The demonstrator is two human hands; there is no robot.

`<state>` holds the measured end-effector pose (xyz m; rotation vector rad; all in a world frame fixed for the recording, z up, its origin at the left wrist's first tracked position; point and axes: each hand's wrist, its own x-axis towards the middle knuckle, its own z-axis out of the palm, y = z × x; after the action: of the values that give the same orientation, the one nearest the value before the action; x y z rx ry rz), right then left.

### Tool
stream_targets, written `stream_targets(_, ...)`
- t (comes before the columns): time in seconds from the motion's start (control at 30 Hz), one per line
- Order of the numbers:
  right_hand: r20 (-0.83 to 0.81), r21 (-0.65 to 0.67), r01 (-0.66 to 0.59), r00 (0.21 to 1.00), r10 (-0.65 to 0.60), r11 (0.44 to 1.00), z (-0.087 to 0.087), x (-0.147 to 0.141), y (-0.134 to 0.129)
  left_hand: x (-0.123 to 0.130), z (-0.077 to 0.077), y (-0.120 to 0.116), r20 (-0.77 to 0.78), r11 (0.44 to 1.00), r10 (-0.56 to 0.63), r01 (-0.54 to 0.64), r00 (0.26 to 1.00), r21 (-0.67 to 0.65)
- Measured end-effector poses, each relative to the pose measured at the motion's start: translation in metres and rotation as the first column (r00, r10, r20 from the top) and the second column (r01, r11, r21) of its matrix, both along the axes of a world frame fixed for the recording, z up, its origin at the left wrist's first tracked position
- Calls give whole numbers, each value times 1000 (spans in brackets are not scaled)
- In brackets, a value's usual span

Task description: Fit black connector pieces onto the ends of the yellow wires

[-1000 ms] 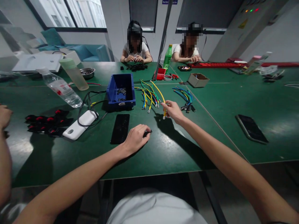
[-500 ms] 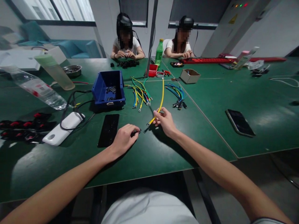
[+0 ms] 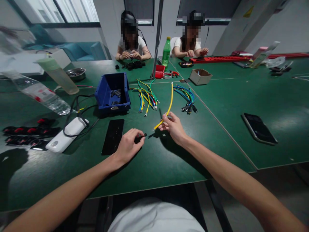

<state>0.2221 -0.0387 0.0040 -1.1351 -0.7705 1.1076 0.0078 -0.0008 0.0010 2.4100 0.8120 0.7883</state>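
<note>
My right hand (image 3: 174, 129) pinches a yellow cable (image 3: 171, 102) near its lower part; the cable curves upward, with a lug at its top end. My left hand (image 3: 130, 144), close to the table, is closed on a small black piece (image 3: 145, 135) that pokes out past the fingertips. The cable's lower end is a short way right of that piece, not touching it. Beyond my hands lie a bunch of coloured cables with ring lugs (image 3: 146, 100) and, to its right, a second bunch with black ends (image 3: 188, 100).
A black phone (image 3: 113, 137) lies beside my left hand, behind it a blue bin (image 3: 112, 109) holding black parts. Left are a white power bank (image 3: 66, 135) and bottles. A small carton (image 3: 201, 77), green bottle (image 3: 166, 54) and another phone (image 3: 259, 129) lie rightward. Two people sit opposite.
The view has shifted slightly, so the table items on the right appear farther right. My hands keep their holds on the cable and black piece. The right-hand person opposite has raised a hand.
</note>
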Motion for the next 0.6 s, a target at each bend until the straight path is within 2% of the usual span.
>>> stream_targets(0.23, 80, 4, -3, 997, 2, 1000, 1, -6, -5, 0, 0, 3, 43, 997, 56, -54, 997, -51)
stream_targets(0.6, 125, -7, 32, 992, -31, 999, 0, -9, -5, -3, 1, 3, 168, 990, 72, -49, 983, -134)
